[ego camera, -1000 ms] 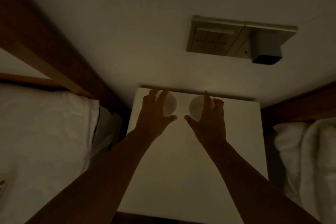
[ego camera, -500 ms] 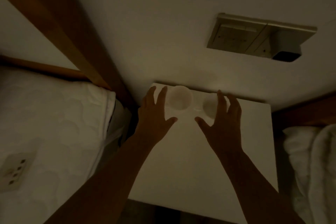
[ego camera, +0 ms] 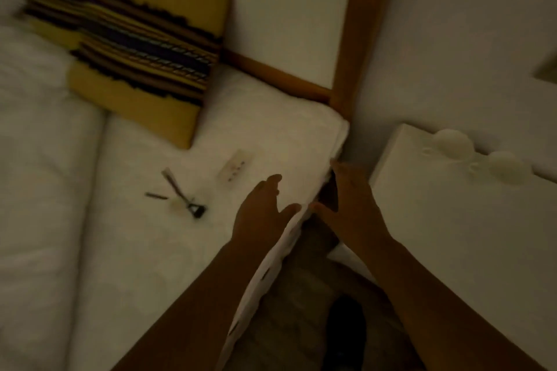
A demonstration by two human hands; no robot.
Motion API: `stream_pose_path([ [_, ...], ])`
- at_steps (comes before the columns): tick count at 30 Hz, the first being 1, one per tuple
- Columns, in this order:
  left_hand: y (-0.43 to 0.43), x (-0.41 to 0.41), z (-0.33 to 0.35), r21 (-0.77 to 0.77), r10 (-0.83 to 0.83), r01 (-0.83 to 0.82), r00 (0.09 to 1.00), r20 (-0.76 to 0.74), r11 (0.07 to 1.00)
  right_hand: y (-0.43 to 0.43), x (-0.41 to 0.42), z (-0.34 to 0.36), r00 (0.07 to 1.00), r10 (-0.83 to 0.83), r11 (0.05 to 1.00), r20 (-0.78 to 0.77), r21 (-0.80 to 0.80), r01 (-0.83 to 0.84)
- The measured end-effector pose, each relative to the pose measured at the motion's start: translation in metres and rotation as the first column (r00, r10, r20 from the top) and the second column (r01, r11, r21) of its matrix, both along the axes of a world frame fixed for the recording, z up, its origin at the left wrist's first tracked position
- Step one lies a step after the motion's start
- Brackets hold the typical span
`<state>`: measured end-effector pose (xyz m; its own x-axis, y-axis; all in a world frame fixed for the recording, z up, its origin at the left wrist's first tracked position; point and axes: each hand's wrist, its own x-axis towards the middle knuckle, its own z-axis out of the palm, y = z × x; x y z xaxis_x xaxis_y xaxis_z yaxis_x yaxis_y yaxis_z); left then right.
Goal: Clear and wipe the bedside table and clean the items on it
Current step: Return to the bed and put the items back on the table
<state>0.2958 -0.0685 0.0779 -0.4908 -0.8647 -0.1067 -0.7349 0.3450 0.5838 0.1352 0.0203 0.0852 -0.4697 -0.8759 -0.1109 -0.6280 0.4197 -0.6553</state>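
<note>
Both hands are empty with fingers spread — left hand (ego camera: 265, 214) over the white bed (ego camera: 168, 250), right hand (ego camera: 349, 205) beside it. Beyond, two pale round cups (ego camera: 470, 156) stand on the white table (ego camera: 470, 244) — small items on the bed remain.

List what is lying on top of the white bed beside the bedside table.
On the white bed: a yellow striped cushion, a small white remote-like strip, and blurred dark slender tools. The left hand hovers, open, over its edge, hiding that patch.
</note>
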Motion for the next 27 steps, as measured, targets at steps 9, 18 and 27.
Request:
stream_pose_path([
  [9,-0.003,0.164,0.004,0.002,0.243,-0.243,0.970,0.034,0.970,-0.037,0.134,0.000,0.969,0.245,0.967,-0.037,0.084,-0.241],
  [18,-0.029,0.197,-0.035,0.109,0.439,-0.443,0.897,0.055,0.890,-0.114,0.136,-0.016,0.895,0.414,0.906,-0.164,0.166,-0.389],
  [27,-0.073,0.173,-0.095,0.201,0.541,-0.535,0.840,0.028,0.820,-0.187,0.081,-0.054,0.862,0.457,0.886,-0.222,0.206,-0.416],
])
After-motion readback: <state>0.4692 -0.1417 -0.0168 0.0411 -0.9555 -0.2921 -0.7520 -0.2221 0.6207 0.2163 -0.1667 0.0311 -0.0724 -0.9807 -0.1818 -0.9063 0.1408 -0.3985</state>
